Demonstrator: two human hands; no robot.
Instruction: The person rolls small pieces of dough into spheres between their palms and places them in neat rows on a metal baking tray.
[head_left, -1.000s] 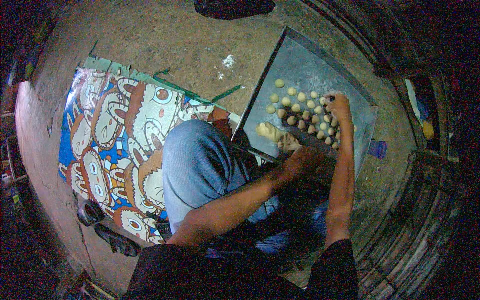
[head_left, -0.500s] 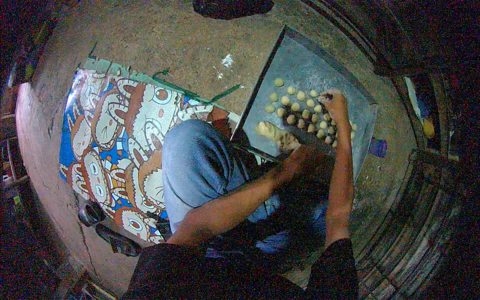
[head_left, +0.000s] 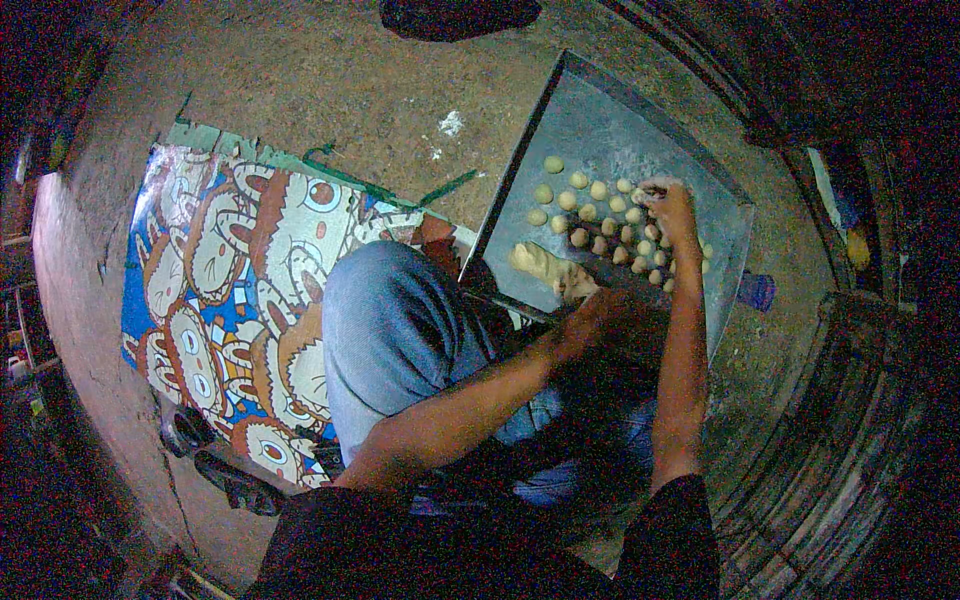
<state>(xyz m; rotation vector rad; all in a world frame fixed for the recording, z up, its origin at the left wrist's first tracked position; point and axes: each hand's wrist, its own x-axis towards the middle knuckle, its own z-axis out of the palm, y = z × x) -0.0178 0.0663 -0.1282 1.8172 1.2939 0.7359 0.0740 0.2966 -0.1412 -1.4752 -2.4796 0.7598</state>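
A large metal tray (head_left: 600,110) lies at the right with several small pale dough balls (head_left: 588,212) in loose rows on it. My right hand (head_left: 672,212) is over the far side of the rows, fingertips pinched together on a small dough ball (head_left: 640,197). Nearer to me, a long lump of dough (head_left: 540,264) lies by the tray's near edge. My left hand (head_left: 600,312), in deep shadow, is closed around the near end of that lump; its fingers show only in part.
A bright cartoon-printed mat (head_left: 300,250) covers the floor at left, beside my bent knee (head_left: 400,320) in blue cloth. A purple container (head_left: 757,292) stands just right of the tray. Wooden slats (head_left: 800,480) fill the lower right. White powder (head_left: 450,123) marks the floor.
My right fingertips have shifted slightly, and a pale dough ball now shows at them. My left hand stays at the dough lump. The whole view has drifted a little.
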